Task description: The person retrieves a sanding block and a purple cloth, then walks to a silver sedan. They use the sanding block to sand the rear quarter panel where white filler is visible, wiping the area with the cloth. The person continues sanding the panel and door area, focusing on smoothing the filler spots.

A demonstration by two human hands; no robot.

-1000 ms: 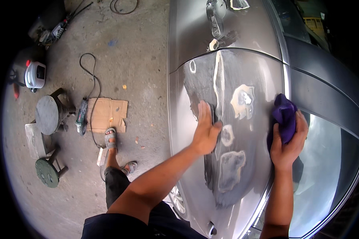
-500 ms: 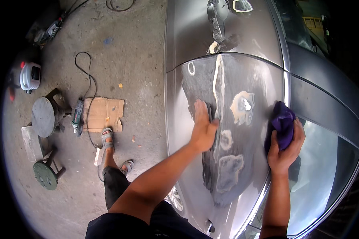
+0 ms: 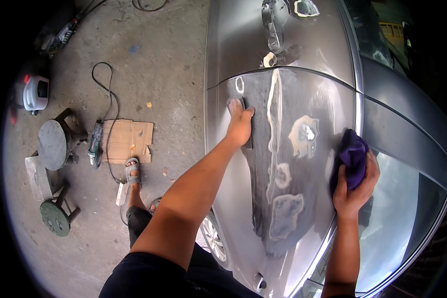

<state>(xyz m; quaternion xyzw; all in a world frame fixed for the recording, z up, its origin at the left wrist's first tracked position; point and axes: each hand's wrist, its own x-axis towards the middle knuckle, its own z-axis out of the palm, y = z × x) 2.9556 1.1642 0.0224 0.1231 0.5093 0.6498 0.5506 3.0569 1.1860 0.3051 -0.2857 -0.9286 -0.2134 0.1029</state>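
My left hand [image 3: 239, 125] presses a dark, flat sanding block [image 3: 249, 141] against the grey car door [image 3: 228, 179], its fingers curled over it. It works at the left edge of a sanded, dark grey area, just below a small ringed bare spot [image 3: 240, 85]. Cream filler patches [image 3: 303, 136] and a long pale strip [image 3: 271, 109] lie to the right of it. My right hand [image 3: 353, 196] is closed around a bunched purple cloth [image 3: 353, 156], resting by the window's lower edge.
Two stools [image 3: 53, 144] stand on the concrete floor at the left, near a white jug [image 3: 36, 93] with a red cap. A corded power tool [image 3: 95, 144] lies beside flattened cardboard [image 3: 126, 141]. A foot in a sandal [image 3: 132, 171] stands by it. The car's wheel [image 3: 213, 238] shows below.
My left hand has slid the sanding block up and left across the panel, away from the pale strip. My right hand stays on the purple cloth.
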